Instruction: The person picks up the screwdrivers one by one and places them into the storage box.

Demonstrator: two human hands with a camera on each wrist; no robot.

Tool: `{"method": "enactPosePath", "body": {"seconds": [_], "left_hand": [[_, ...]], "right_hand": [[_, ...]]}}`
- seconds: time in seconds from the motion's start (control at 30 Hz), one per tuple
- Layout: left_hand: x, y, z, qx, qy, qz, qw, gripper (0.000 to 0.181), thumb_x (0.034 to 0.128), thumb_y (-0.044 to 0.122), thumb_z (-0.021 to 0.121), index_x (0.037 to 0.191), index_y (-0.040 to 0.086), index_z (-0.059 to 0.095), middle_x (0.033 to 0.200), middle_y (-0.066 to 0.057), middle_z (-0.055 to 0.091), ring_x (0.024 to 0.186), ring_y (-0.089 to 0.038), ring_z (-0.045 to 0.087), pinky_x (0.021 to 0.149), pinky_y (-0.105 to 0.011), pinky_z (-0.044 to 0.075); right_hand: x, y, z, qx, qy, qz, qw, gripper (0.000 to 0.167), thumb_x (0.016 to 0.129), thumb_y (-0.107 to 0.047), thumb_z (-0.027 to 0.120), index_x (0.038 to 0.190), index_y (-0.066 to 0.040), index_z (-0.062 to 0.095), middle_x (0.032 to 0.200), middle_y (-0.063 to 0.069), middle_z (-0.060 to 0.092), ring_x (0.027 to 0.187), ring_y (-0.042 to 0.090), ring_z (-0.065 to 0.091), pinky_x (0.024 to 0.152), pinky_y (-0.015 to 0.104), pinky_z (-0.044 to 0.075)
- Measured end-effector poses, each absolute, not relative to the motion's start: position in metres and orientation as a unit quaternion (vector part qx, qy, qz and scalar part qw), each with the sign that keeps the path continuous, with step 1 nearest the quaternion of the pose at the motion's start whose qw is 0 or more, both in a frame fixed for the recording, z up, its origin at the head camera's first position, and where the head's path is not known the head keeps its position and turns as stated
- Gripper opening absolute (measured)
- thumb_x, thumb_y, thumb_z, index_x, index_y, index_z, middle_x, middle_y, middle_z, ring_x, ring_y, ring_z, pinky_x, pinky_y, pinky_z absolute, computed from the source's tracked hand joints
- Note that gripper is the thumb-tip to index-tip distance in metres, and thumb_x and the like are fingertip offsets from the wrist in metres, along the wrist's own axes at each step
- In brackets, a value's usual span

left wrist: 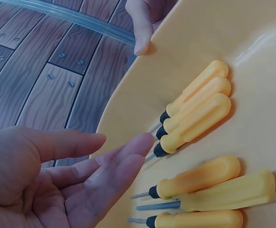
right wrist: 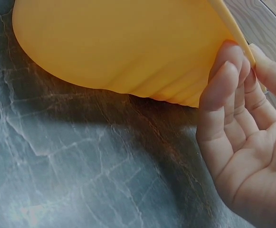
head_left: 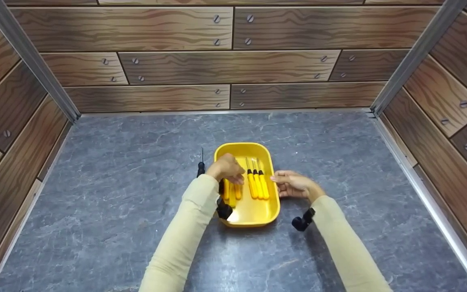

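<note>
A yellow tray lies lengthwise in front of me. Its right rim is pinched between the thumb and fingers of my right hand; the right wrist view shows the fingers against the outer wall. Over the tray's left half hovers my left hand, its fingers loosely extended with nothing between them. Three yellow-handled screwdrivers lie side by side on the tray's right, shafts pointing away. Three more yellow-handled screwdrivers lie on the left, partly hidden by my left hand in the head view.
Left of the tray, outside it, a black-handled screwdriver rests on the grey marbled surface, partly behind my left sleeve. Wood-patterned walls with metal edging enclose the back and both sides.
</note>
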State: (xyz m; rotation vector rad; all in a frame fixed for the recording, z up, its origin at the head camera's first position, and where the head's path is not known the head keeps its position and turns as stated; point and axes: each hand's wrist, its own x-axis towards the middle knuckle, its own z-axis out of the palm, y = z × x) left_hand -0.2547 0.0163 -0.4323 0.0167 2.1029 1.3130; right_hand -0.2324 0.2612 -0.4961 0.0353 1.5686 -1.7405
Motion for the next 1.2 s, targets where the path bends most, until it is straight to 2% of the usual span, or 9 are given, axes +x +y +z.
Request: {"method": "enactPosePath", "body": {"seconds": [0.1,0.23,0.33,0.47,0.73,0.93,1.0,1.1,1.2], "left_hand": [[-0.255,0.014,-0.431,0.001,0.794,0.514,0.325,0.015,0.0918,0.001,0.057,0.100,-0.012,0.059,0.073,-0.020,0.071,0.048,-0.012,0.063,0.087,-0.043,0.058],[-0.256,0.010,-0.430,0.003,0.787,0.521,0.330,0.023,0.0930,0.001,0.056,0.109,-0.016,0.059,0.062,-0.007,0.062,0.049,-0.011,0.063,0.090,-0.043,0.057],[-0.256,0.005,-0.429,0.007,0.787,0.520,0.331,0.029,0.0941,0.003,0.055,0.116,-0.016,0.059,0.066,-0.007,0.064,0.052,-0.010,0.063,0.091,-0.043,0.057],[-0.256,-0.001,-0.430,0.006,0.784,0.525,0.331,0.028,0.0945,0.004,0.055,0.115,-0.015,0.060,0.073,-0.009,0.066,0.054,-0.010,0.064,0.092,-0.043,0.057],[-0.257,-0.010,-0.430,-0.003,0.770,0.548,0.326,0.028,0.0948,0.005,0.055,0.115,-0.014,0.060,0.071,-0.008,0.066,0.055,-0.009,0.065,0.090,-0.041,0.058],[-0.260,-0.021,-0.430,-0.010,0.776,0.548,0.313,0.028,0.0967,0.007,0.052,0.114,-0.013,0.062,0.101,-0.026,0.072,0.062,-0.011,0.069,0.088,-0.037,0.060],[-0.260,-0.026,-0.430,-0.011,0.775,0.549,0.313,0.029,0.0974,0.007,0.051,0.115,-0.013,0.061,0.095,-0.025,0.073,0.060,-0.009,0.068,0.081,-0.032,0.062],[-0.261,-0.032,-0.431,-0.012,0.769,0.559,0.311,0.030,0.0975,0.007,0.052,0.117,-0.016,0.057,0.075,-0.014,0.071,0.056,-0.007,0.065,0.070,-0.025,0.062],[-0.261,-0.036,-0.432,-0.017,0.761,0.570,0.310,0.031,0.0965,0.006,0.053,0.118,-0.016,0.055,0.067,-0.004,0.065,0.054,-0.007,0.064,0.067,-0.025,0.062]], "right_hand": [[-0.232,0.262,-0.496,0.011,0.616,-0.685,0.390,0.016,0.099,-0.019,0.052,0.083,-0.016,0.051,0.074,-0.004,0.064,0.065,0.008,0.062,0.063,0.020,0.055],[-0.232,0.262,-0.496,0.013,0.618,-0.684,0.388,0.014,0.099,-0.019,0.052,0.086,-0.016,0.052,0.074,-0.004,0.065,0.065,0.008,0.062,0.064,0.020,0.055],[-0.232,0.262,-0.496,0.013,0.620,-0.682,0.388,0.013,0.099,-0.019,0.052,0.086,-0.016,0.052,0.075,-0.004,0.065,0.066,0.008,0.062,0.064,0.020,0.055],[-0.232,0.262,-0.496,0.012,0.621,-0.681,0.389,0.014,0.100,-0.019,0.051,0.086,-0.016,0.051,0.076,-0.004,0.064,0.067,0.008,0.062,0.064,0.020,0.055],[-0.232,0.262,-0.496,0.016,0.617,-0.685,0.387,0.014,0.099,-0.019,0.052,0.086,-0.016,0.052,0.075,-0.004,0.065,0.066,0.008,0.062,0.063,0.020,0.055],[-0.232,0.263,-0.496,0.018,0.616,-0.687,0.384,0.015,0.099,-0.018,0.051,0.085,-0.016,0.052,0.075,-0.004,0.065,0.066,0.009,0.062,0.063,0.020,0.055],[-0.232,0.262,-0.497,0.018,0.616,-0.687,0.385,0.014,0.099,-0.018,0.052,0.086,-0.016,0.053,0.076,-0.004,0.066,0.067,0.009,0.063,0.064,0.021,0.056],[-0.232,0.262,-0.496,0.017,0.616,-0.687,0.386,0.013,0.099,-0.019,0.052,0.087,-0.015,0.053,0.077,-0.004,0.066,0.068,0.009,0.063,0.065,0.021,0.056],[-0.232,0.262,-0.496,0.016,0.616,-0.686,0.387,0.012,0.099,-0.019,0.053,0.087,-0.016,0.053,0.077,-0.004,0.066,0.067,0.009,0.063,0.064,0.020,0.056]]}}
